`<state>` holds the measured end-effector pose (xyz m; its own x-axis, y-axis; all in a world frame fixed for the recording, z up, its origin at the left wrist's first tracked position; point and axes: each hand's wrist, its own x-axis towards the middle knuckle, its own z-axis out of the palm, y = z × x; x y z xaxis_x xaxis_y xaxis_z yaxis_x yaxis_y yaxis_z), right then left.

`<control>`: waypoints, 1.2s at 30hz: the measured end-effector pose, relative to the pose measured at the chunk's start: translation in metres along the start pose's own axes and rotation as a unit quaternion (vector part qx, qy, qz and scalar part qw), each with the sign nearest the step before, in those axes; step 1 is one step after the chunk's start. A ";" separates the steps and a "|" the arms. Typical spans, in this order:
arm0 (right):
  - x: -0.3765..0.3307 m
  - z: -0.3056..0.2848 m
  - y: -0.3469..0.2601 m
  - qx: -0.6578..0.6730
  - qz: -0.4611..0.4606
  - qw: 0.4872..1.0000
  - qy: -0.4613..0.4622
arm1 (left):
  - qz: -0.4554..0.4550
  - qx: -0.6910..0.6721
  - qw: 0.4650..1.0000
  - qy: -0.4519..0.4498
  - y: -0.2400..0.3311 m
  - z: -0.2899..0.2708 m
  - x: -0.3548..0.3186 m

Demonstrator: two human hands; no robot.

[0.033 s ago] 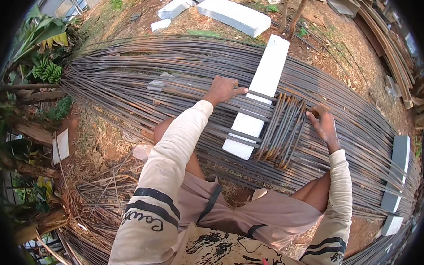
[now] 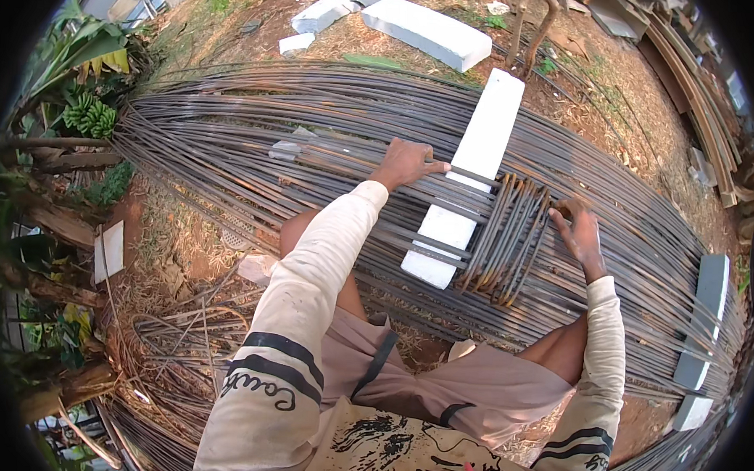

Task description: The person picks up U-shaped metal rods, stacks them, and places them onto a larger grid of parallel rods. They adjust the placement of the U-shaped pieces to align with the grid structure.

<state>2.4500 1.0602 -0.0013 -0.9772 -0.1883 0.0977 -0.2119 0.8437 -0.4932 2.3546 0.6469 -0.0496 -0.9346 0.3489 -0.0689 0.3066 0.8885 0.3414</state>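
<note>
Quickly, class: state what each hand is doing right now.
Left hand: shut on a long steel rod.
Right hand: fingers curled at the bent rod bundle; grip cannot be told.

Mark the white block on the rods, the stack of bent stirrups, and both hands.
white block (image 2: pixel 472 168), head view, middle of its top face
bent stirrups (image 2: pixel 505 241), head view, centre of the stack
left hand (image 2: pixel 405 163), head view, back of hand
right hand (image 2: pixel 581 234), head view, back of hand

Outdoor site in daylight. Bare reddish soil with dry grass. Banana plant at left. White concrete blocks at top. Stacked timber at upper right.
</note>
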 end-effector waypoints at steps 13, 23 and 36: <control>-0.040 0.034 -0.068 0.027 0.176 0.980 0.084 | 0.035 -0.043 0.993 0.102 0.011 -0.015 0.006; -0.084 0.106 -0.154 -0.033 0.166 0.970 0.172 | 0.224 -0.090 0.966 0.090 0.100 0.036 0.017; -0.141 0.091 -0.158 -0.027 0.093 0.978 0.187 | 0.167 -0.164 0.971 0.055 0.092 0.031 0.027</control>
<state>2.6223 0.9075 -0.0161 -0.9321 0.1595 0.3251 -0.0206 0.8729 -0.4874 2.3633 0.7475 -0.0495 -0.8121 0.5511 0.1919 0.5392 0.5828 0.6079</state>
